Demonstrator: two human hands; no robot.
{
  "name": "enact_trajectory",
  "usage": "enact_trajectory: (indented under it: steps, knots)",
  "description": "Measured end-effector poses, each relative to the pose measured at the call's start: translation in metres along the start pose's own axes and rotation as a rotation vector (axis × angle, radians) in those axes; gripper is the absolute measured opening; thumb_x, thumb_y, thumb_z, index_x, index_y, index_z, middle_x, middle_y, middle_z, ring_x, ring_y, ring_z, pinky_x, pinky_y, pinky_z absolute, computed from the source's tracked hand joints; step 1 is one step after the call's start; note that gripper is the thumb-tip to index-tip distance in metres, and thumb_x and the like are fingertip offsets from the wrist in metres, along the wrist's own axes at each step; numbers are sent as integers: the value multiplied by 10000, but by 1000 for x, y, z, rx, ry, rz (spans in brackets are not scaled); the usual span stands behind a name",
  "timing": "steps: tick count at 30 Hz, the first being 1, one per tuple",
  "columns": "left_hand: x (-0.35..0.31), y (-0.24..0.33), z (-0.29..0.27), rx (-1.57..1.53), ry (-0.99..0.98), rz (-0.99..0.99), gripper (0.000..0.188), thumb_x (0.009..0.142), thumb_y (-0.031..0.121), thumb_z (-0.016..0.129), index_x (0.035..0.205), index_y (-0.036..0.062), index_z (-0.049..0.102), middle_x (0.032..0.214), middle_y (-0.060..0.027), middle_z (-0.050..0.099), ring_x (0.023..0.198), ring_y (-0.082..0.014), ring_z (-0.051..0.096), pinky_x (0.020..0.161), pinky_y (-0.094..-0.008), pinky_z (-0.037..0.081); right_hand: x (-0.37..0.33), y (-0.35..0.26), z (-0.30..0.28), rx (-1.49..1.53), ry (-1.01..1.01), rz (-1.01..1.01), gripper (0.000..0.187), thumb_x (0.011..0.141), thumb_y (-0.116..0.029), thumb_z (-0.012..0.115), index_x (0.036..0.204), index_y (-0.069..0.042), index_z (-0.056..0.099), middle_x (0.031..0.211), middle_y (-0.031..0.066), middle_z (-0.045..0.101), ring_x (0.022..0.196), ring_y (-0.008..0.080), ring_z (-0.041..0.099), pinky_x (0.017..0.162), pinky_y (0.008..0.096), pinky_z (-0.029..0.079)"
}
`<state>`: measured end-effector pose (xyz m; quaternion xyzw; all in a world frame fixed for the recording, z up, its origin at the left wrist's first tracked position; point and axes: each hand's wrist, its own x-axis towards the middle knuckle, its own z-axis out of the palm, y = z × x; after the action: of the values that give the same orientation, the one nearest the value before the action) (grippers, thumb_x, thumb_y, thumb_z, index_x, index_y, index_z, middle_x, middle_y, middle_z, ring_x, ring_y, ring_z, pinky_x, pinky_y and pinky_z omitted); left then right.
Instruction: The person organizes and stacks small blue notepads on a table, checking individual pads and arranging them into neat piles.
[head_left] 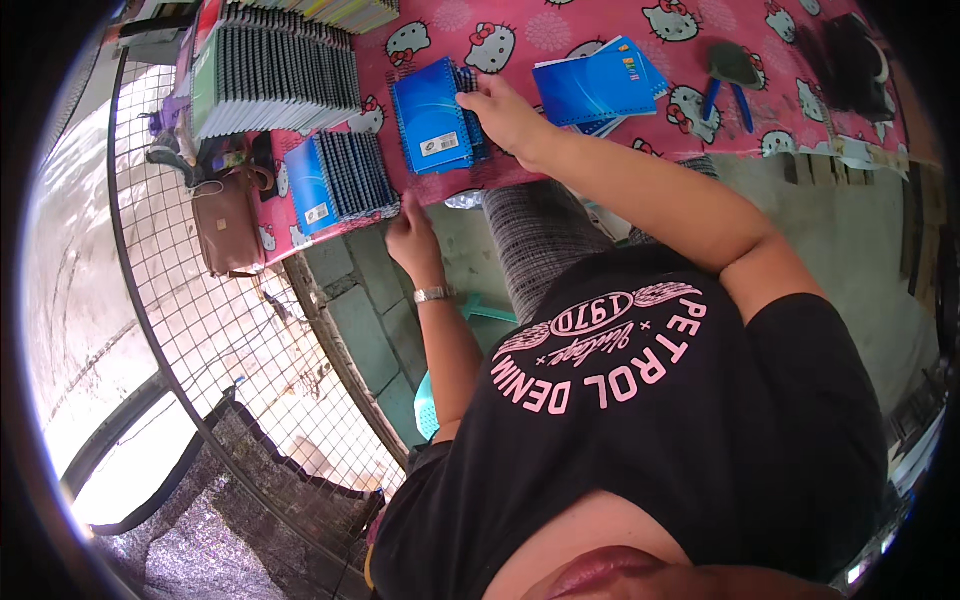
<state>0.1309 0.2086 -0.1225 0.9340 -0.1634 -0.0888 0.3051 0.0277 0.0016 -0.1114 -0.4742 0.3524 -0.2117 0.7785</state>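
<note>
A small pile of blue spiral notebooks (428, 112) lies on the table in front of me, a pale label on the top cover. My right hand (503, 118) reaches over from the right, thumb and fingers closed on the pile's right edge. My left hand (413, 243), with a metal watch at the wrist, hangs by the table's front edge, below the pile. It looks loosely bent, one finger stretched out, with nothing seen in it. Left of the pile stands a row of blue spiral notebooks (352, 180). More blue notebooks (595, 88) lie loosely fanned to the right.
A tall stack of spiral notebooks (278, 75) fills the far left of the pink patterned table cover (545, 30). A dark tool with blue handles (733, 75) and a black object (858, 65) lie at right. A brown bag (228, 225) hangs beside the wire mesh (190, 330).
</note>
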Motion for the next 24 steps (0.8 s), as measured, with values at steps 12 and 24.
enact_trajectory:
  steps: [12,24]
  knots:
    - [90,103,-4,-837,-830,-435,400,863,190,659,1198,10,536,1147,-126,628,1006,-267,627,896,-426,513,5,-19,19,421,-188,403,547,790,-239,603,1236,56,486,1105,194,581,955,319,629,780,470,550]
    - [-43,236,20,-1140,-749,282,502,752,118,637,1222,-11,515,1171,-122,599,1091,-243,573,964,-389,443,-70,-140,-131,-560,-162,-638,1175,586,-288,904,1495,-101,183,1441,197,362,1336,301,386,1057,408,393]
